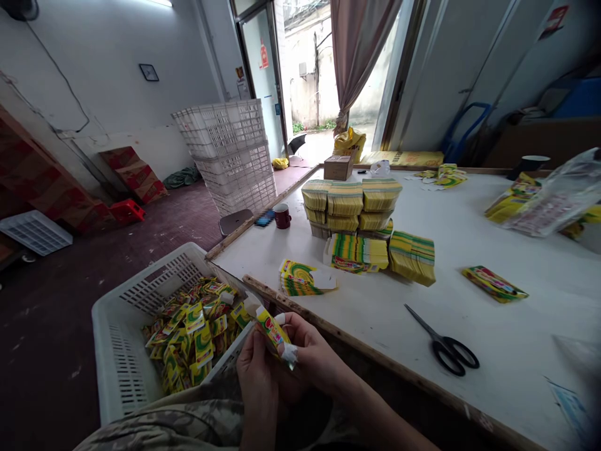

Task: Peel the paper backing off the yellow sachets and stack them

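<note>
While in the pinch of both hands' (pixel 257 369) (pixel 312 352) fingers (pixel 300 327), a carton (pixel 272 330); crate (pixel 106 369) leftward, scissors (pixel 436 338) rightward, carton stacks (pixel 345 199) ahead.

No words or numbers could be read; lettering on the small box (pixel 271 327) and the yellow packet (pixel 494 284) was too blurred.

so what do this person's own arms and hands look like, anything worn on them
Both visible forearms are bare, with no sleeves in view. The left hand shows no glove. The right hand has white coverings, perhaps tape, on its thumb and a fingertip.
</note>
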A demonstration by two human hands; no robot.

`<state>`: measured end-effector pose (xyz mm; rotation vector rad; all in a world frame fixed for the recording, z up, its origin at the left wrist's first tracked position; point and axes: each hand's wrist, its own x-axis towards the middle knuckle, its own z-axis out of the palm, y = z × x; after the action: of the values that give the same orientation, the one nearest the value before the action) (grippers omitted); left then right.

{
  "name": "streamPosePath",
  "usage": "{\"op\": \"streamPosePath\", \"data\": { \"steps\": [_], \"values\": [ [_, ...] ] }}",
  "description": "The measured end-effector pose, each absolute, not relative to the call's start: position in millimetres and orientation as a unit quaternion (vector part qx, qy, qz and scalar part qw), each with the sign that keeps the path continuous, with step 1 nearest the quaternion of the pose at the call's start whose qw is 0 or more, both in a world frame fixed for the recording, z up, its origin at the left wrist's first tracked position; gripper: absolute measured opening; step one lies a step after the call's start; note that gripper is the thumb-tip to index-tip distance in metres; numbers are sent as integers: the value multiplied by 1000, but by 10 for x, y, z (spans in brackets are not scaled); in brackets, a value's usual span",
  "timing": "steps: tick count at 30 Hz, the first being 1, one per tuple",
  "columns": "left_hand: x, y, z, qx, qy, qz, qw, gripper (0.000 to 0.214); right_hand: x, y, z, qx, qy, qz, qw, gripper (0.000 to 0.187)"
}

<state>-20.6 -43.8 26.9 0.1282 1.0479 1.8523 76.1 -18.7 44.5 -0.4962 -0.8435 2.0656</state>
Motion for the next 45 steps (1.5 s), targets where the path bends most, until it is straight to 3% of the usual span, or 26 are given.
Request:
{"op": "streamPosePath", "data": {
  "steps": [9,14,18,21,25,28,32,36,38,45],
  "values": [
    [-374,-428,304,118,462,782,402,33,912,-193,433,-260,-541,715,358,30],
    [-434,-413,290,119,463,791,382,30,929,-184,436,-355,-686,489,405,9],
    [-586,-519,511,241,478,791,295,33,1111,-70,481,-380,-781,329,372,30],
    [-728,-646,653,411,537,703,219,41,1204,-31,521,-375,-841,207,332,35],
    [-739,-674,618,581,627,447,262,82,1183,-130,607,-274,-893,131,332,17],
    [-622,-595,539,622,637,319,325,67,1169,-222,635,-263,-875,135,383,23],
    [-447,-548,514,633,646,310,294,53,1170,-215,542,-403,-709,271,511,65],
    [-350,-591,453,649,664,291,231,60,1119,-174,413,-338,-560,610,447,56],
    [-350,-606,401,654,665,287,218,64,1113,-181,387,-288,-485,713,417,57],
    [-428,-578,293,654,659,330,172,70,1216,-154,463,-296,-461,716,433,47]
  ]
}}
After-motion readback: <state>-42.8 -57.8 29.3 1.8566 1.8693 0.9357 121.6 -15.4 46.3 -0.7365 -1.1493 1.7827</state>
